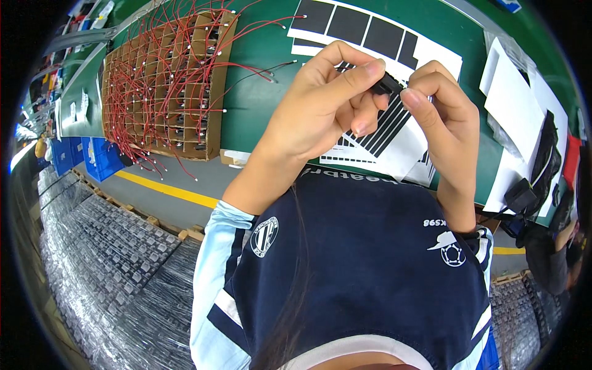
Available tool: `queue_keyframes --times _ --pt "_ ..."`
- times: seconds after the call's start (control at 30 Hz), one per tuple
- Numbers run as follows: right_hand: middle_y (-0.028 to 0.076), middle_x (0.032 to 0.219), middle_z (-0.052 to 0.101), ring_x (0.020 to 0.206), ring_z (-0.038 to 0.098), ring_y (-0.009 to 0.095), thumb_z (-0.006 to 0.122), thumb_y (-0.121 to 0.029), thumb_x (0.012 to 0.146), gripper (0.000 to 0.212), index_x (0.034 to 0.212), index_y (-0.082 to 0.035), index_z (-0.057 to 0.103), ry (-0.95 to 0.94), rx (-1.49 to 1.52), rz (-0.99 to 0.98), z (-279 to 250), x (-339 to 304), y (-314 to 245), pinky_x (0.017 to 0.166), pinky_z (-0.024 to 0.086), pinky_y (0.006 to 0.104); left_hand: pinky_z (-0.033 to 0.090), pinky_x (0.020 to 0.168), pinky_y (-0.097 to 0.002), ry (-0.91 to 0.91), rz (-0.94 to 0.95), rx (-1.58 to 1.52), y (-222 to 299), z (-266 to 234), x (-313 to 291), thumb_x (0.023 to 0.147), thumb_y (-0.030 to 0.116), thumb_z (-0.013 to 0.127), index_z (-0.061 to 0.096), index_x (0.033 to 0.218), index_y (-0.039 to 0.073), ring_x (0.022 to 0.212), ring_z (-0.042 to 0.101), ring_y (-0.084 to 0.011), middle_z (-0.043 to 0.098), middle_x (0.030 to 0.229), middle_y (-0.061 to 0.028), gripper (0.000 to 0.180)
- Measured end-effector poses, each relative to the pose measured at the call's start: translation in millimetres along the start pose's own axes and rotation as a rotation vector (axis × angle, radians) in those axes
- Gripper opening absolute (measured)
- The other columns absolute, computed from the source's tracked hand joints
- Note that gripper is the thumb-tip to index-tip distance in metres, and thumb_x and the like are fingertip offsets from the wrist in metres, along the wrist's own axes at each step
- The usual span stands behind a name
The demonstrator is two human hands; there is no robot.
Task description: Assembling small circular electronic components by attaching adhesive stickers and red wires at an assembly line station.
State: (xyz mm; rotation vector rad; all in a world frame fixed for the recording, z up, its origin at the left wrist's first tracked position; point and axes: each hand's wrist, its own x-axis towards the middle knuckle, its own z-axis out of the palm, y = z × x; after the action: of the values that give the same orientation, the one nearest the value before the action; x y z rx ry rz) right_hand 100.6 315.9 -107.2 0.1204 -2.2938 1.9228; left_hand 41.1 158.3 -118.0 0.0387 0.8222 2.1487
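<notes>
Pinching a small black part (386, 86) up over the green counter (246, 118), our left grip (327, 98) presses thumb and fingers together on it, maybe to keep it still. Our right grip (444, 114) curls in at the other end; we cannot tell if it has hold. Striped sheets (394, 126) lie below. A brown box (214, 126) of red wires (148, 77) sits left, and a yellow line (166, 190) marks the gray floor (200, 176).

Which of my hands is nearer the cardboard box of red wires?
Your left hand, between the cardboard box and the small black piece; your right hand is on the piece's far side.
</notes>
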Motion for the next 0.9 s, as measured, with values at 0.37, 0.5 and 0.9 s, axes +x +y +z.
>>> queue_keyframes --times 0.37,0.5,0.9 --pt "0.002 0.064 0.049 0.058 0.042 0.008 0.059 -0.014 0.078 0.016 0.072 0.000 0.055 0.041 -0.020 0.042 7 4 3 0.052 0.033 0.0204 0.037 0.043 -0.0281 -0.078 -0.119 -0.121 4 -9 2 0.086 0.016 0.049 0.045 0.087 0.001 0.040 0.040 -0.0115 0.054 0.070 -0.0170 0.015" --pt "0.002 0.058 0.047 0.056 0.043 0.008 0.061 -0.018 0.077 0.021 0.069 0.000 0.054 -0.041 -0.116 0.106 3 5 11 0.049 0.032 0.0210 0.036 0.041 -0.0242 -0.076 -0.096 -0.026 3 -7 -2 0.088 0.015 0.041 0.045 0.095 -0.001 0.041 0.042 -0.0109 0.053 0.072 -0.0152 0.018" --pt "0.005 0.063 0.049 0.058 0.047 0.013 0.057 -0.013 0.078 0.014 0.072 0.000 0.056 -0.056 -0.045 -0.041 7 3 10 0.051 0.034 0.0230 0.030 0.032 -0.0224 0.023 -0.017 0.092 2 -2 -3 0.086 0.017 0.050 0.039 0.090 0.001 0.034 0.040 -0.0097 0.052 0.060 -0.0142 0.020"
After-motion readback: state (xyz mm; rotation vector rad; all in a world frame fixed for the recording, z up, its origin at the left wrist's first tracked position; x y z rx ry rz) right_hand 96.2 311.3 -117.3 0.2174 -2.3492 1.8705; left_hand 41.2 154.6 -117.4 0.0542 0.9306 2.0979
